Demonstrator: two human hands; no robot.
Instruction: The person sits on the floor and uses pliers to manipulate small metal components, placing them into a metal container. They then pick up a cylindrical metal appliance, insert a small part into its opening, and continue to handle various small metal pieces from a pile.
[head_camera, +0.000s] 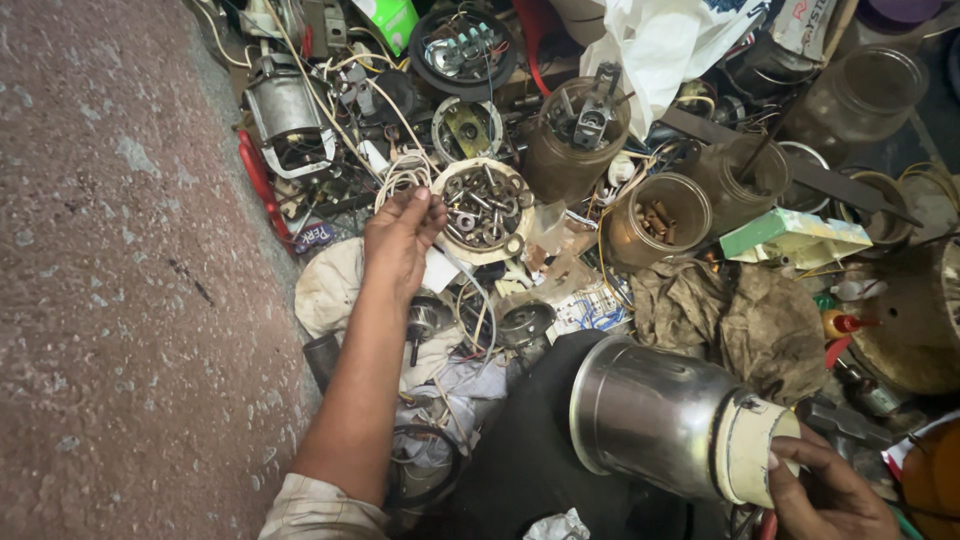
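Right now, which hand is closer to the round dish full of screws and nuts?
Left. The left hand reaches the rim of the dish of screws and nuts. The right hand is far off, holding a steel jar.

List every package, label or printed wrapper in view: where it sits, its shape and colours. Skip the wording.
Small carton: right of the jars, flat box, green and cream.
Green carton: top edge, only a corner visible.
White plastic bag: top centre, crumpled, blue print.
Printed wrapper: top right, white with dark and red lettering.
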